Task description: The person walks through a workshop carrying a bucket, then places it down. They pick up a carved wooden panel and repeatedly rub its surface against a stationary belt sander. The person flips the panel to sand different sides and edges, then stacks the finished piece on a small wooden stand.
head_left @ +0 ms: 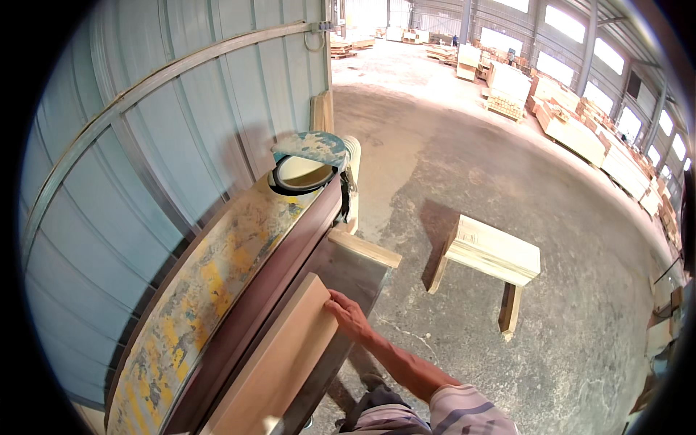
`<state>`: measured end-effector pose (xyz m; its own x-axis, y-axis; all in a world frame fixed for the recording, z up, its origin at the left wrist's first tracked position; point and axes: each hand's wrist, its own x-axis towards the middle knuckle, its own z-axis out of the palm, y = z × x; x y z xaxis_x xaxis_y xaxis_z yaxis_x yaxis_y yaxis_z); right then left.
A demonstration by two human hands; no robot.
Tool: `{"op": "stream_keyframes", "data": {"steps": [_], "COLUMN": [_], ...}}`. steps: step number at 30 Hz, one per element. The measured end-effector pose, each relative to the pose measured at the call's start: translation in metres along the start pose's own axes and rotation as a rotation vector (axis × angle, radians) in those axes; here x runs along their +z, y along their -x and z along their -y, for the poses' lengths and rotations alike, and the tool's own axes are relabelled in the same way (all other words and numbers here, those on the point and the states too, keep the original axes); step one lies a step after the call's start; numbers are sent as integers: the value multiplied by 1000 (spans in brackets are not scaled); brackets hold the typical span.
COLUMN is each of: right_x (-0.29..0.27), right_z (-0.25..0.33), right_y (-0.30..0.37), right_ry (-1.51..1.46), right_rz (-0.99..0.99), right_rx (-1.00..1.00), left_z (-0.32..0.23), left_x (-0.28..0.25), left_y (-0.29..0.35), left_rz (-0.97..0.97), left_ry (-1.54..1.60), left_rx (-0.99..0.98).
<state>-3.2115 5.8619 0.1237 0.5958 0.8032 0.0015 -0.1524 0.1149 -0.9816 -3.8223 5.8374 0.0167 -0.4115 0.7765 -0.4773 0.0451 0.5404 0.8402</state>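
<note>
Nearest is your sleeve. Your right hand touches the board leftward, toward the tabletop's left edge; whether gripping, unclear.

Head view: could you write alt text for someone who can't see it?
A person's right hand grips the far end of a wooden board on a metal table beside a maroon machine belt. To the right, a stack of pale planks rests on wooden supports.

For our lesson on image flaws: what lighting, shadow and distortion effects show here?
All in the head view: windows glare white; planks throw a dark shadow leftward on the floor; the rail bows, fisheye-style; black fills the corners; right hand and board look fairly sharp.
</note>
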Motion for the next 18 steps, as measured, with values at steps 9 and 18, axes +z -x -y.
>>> {"op": "stream_keyframes", "data": {"steps": [9, 18], "right_x": [-15, -18], "right_z": [-12, -1], "right_y": [-14, -21], "right_ry": [8, -38], "right_rz": [5, 79], "right_rx": [-66, -52], "left_z": [-2, 15], "left_x": [6, -45], "left_y": [-5, -86], "left_rz": [-42, -14], "left_ry": [63, 724], "left_rx": [14, 384]}}
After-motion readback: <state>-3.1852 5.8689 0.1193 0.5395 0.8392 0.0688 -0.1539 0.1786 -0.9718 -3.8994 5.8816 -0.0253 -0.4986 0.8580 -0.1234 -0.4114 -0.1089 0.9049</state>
